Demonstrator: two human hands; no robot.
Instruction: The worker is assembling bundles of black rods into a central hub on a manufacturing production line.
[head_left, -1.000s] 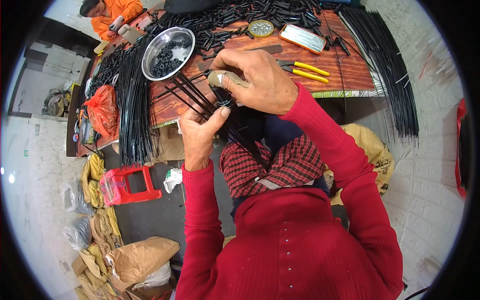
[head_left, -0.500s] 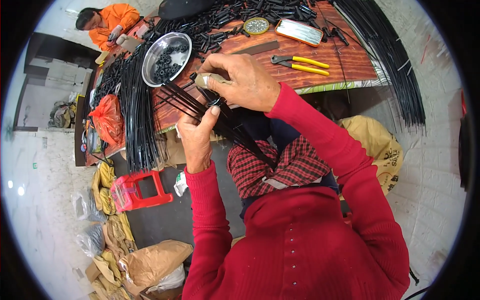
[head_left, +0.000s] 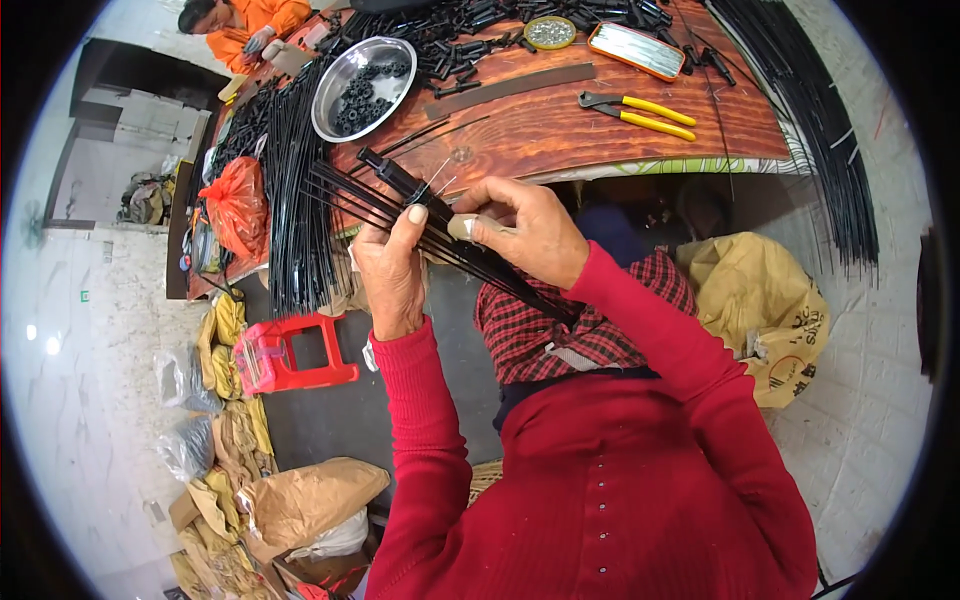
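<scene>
My left hand (head_left: 393, 275) is closed around a bundle of thin black umbrella ribs (head_left: 345, 195) and a black plastic runner tube (head_left: 395, 178), whose end juts up past the thumb. The ribs fan out toward the table on one side and run down across my lap on the other. Two thin ends of shiny wire (head_left: 437, 175) stick up from the runner near my left thumb. Just right of it, my right hand (head_left: 535, 235) is closed, thumb and forefinger pinched against the bundle; what they hold is hidden. A pale wrap (head_left: 463, 228) covers the right thumb tip.
On the wooden table (head_left: 530, 125) are a metal bowl (head_left: 325, 105) of small black rings, yellow-handled pliers (head_left: 655, 112), a tray of wires (head_left: 637, 50), a round dish (head_left: 550, 33) and heaped black tubes. Rods hang over both table ends. A red stool (head_left: 325, 375) stands left; an orange-clad person sits beyond.
My right hand has dropped from above the runner to its lower right side, uncovering the runner and the wire ends. The left hand keeps its grip. The view has shifted slightly.
</scene>
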